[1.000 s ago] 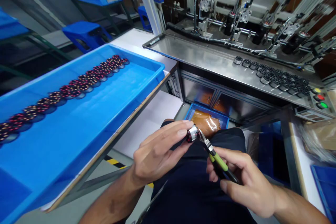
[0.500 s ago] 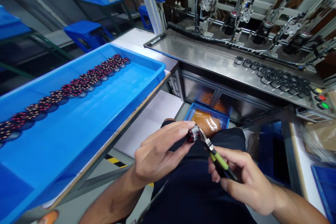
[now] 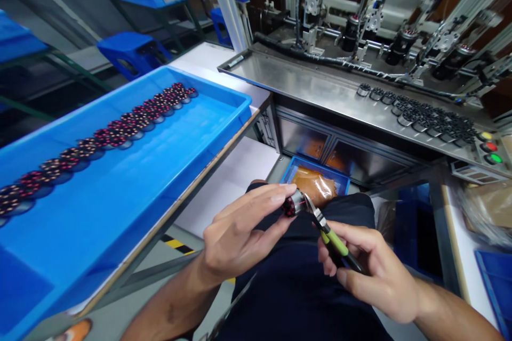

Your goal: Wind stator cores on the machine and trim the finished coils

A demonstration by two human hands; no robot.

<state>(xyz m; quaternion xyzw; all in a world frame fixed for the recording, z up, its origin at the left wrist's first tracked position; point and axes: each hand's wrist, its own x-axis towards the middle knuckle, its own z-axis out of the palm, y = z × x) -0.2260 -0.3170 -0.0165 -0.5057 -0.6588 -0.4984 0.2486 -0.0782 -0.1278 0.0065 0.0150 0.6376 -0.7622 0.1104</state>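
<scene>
My left hand [image 3: 240,234] pinches a small motor stator [image 3: 293,204] with red-copper windings and a silver hub, held above my lap. In my right hand [image 3: 370,269] is a pair of green-handled cutters [image 3: 330,237], fingers wrapped round the handles. The cutter tips touch the stator's right side. A large blue tray [image 3: 224,117] to my left carries a long row of several similar wound stators [image 3: 108,136].
A steel machine bench [image 3: 320,90] lies ahead with several dark stator cores [image 3: 424,117] and coloured buttons [image 3: 490,146] at its right end. A small blue bin with a brown bag [image 3: 318,184] sits on the floor below. Blue bins stand on racks at far left.
The stator has turned slightly in my left fingers, showing more of its windings. Both hands stay in nearly the same place with the cutter tips at the stator.
</scene>
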